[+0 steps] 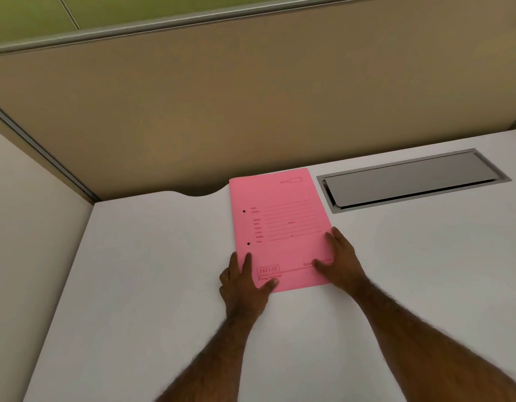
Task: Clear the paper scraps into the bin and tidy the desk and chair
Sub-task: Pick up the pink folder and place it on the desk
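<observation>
Pink file folder (280, 227) lying flat on the white desk (164, 285), near the far partition (251, 97).

It looks light, thin and bendy, likely to slide; best taken at its near corners, where the left hand (242, 281) and right hand (339, 261) rest open, fingers spread, pressing rather than gripping.

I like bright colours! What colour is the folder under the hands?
Pink folder, with darker pink print; the head view shows it.
</observation>
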`<state>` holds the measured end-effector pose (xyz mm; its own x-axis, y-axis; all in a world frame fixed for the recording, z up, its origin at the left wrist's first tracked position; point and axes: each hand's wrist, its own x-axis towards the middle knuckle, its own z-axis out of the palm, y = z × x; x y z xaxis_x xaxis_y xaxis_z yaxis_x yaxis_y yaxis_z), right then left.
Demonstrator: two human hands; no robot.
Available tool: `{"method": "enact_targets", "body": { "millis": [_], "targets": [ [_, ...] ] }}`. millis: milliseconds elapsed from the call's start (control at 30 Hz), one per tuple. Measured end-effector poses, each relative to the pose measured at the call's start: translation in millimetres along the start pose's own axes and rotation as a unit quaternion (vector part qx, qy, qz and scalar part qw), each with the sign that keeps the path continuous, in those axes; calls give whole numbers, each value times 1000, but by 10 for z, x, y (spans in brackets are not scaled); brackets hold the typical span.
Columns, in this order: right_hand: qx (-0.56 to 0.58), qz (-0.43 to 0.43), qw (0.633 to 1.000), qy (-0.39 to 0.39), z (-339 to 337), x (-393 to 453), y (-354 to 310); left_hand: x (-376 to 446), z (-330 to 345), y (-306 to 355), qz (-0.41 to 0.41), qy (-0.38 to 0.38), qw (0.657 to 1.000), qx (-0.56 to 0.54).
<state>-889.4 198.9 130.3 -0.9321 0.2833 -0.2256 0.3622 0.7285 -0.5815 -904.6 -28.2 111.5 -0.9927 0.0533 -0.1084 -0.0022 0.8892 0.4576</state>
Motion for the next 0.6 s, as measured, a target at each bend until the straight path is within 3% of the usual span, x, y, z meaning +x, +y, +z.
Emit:
{"method": "enact_targets", "body": {
  "millis": [600],
  "targets": [
    [-28, 11, 998, -47, -86, 57, -72, 112, 26, -128, 37, -43, 997, 42]
  ]
}}
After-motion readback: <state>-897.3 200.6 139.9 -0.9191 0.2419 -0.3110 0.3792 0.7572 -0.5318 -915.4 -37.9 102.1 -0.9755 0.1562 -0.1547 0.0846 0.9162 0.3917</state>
